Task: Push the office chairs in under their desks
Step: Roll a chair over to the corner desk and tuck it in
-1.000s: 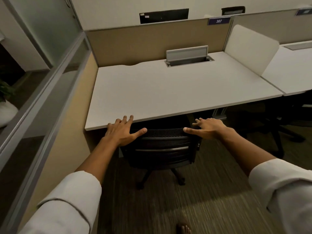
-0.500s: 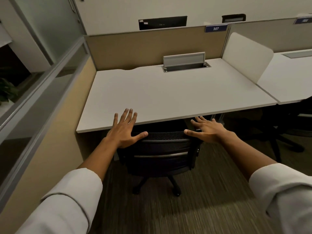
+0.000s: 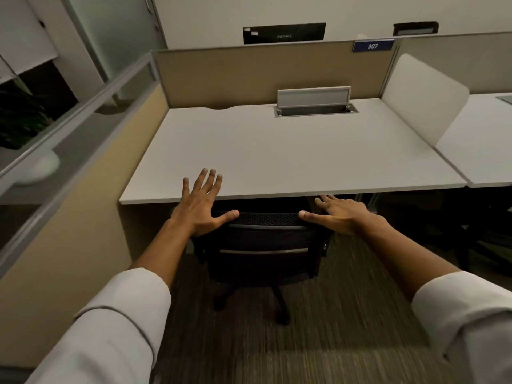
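A black mesh office chair (image 3: 263, 253) stands under the front edge of a white desk (image 3: 277, 151); only its backrest and part of its wheeled base show. My left hand (image 3: 202, 203) hovers at the backrest's top left corner, fingers spread, its fingertips over the desk's front edge. My right hand (image 3: 336, 214) is at the top right corner with fingers apart, thumb pointing inward along the backrest's top. Neither hand grips anything. Whether the palms touch the backrest I cannot tell.
A tan partition (image 3: 263, 70) with a 307 label backs the desk, and a tan side panel with glass (image 3: 83, 167) closes the left. A white divider (image 3: 424, 98) separates the neighbouring desk (image 3: 484, 151). Another dark chair (image 3: 471, 234) sits at right. Carpet floor lies behind.
My left hand has lifted, its fingers now over the desk's edge. My head has pulled back and up a little. The chair stays under the desk.
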